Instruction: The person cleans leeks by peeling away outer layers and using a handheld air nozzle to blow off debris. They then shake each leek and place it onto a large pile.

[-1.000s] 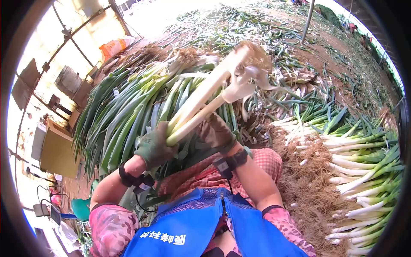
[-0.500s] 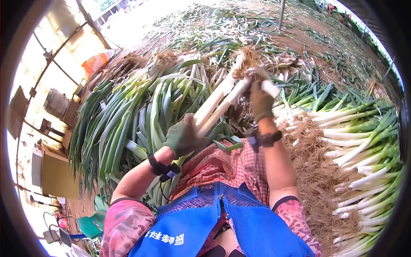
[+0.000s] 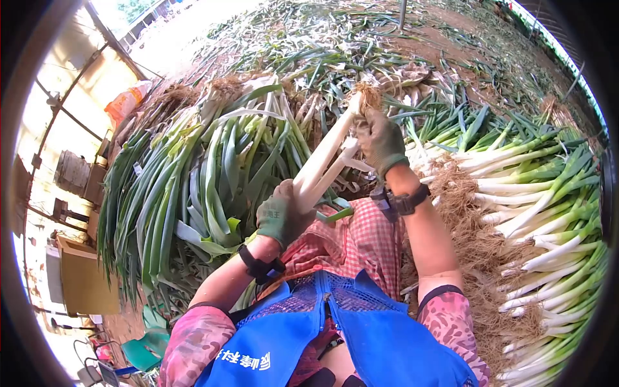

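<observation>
My left hand point(image 3: 284, 213), in a green work glove, is closed around the lower white part of a large green onion point(image 3: 330, 143), which slants up to the right. A peeled-back white outer layer point(image 3: 340, 166) hangs beside the shaft, its lower end also inside the left hand. Close to the brown roots point(image 3: 369, 97), my gloved right hand point(image 3: 382, 140) has its fingers bent and pinched at the top of the stalk. Exactly what lies between those fingertips is partly hidden.
On the left lies a heap of untrimmed green onions point(image 3: 193, 174) with long green leaves. Rows of white-stemmed onions point(image 3: 548, 226) lie on the right, roots toward me. Leaf scraps point(image 3: 309, 51) cover the ground ahead. A cardboard box point(image 3: 87, 277) and green chair point(image 3: 145, 348) stand left.
My right hand has shifted slightly down and left, staying near the root end. A broad white strip near it has dropped, and the peeled layer now hangs lower with its end split.
</observation>
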`<state>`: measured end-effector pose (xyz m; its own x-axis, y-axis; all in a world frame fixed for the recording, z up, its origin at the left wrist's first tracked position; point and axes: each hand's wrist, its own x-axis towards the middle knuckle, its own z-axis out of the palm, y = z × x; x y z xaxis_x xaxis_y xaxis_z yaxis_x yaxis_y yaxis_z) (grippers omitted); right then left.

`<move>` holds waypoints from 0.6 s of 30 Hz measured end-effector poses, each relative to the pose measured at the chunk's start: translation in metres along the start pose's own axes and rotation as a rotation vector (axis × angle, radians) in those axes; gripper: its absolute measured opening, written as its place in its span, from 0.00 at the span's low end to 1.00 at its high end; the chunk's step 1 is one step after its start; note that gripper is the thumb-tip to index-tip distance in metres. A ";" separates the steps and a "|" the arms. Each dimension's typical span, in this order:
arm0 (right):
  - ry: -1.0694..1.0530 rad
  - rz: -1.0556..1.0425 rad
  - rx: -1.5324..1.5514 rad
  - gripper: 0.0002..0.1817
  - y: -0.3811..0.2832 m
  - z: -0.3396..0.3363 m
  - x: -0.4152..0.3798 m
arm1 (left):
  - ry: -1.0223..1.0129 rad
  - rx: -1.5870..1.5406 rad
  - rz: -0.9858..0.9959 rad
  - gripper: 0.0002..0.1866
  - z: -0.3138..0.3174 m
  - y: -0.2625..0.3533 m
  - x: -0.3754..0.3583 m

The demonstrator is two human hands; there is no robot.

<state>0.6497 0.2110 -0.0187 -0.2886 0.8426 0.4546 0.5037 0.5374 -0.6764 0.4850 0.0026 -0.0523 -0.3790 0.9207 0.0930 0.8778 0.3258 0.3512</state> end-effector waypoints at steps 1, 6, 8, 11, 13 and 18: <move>0.079 0.023 -0.009 0.09 0.005 -0.005 0.004 | 0.003 -0.002 0.012 0.39 -0.001 -0.001 0.001; 0.216 0.310 0.239 0.09 0.129 -0.086 0.059 | -0.127 -0.063 -0.032 0.39 -0.015 -0.015 0.004; -0.042 0.360 0.858 0.13 0.102 -0.093 0.038 | -0.134 -0.094 -0.014 0.39 -0.016 -0.015 0.003; -0.541 0.147 0.683 0.20 0.058 -0.066 0.007 | -0.186 -0.101 -0.030 0.40 -0.014 -0.008 0.008; -0.700 -0.105 0.673 0.21 0.069 -0.022 -0.023 | -0.169 -0.094 0.006 0.40 -0.012 -0.006 0.008; -0.406 -0.032 0.494 0.19 0.054 0.039 -0.019 | -0.155 -0.081 -0.046 0.38 -0.021 -0.009 0.008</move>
<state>0.6507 0.2253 -0.0866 -0.6318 0.7193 0.2891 0.0826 0.4333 -0.8975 0.4682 0.0030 -0.0349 -0.3634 0.9292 -0.0674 0.8317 0.3562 0.4258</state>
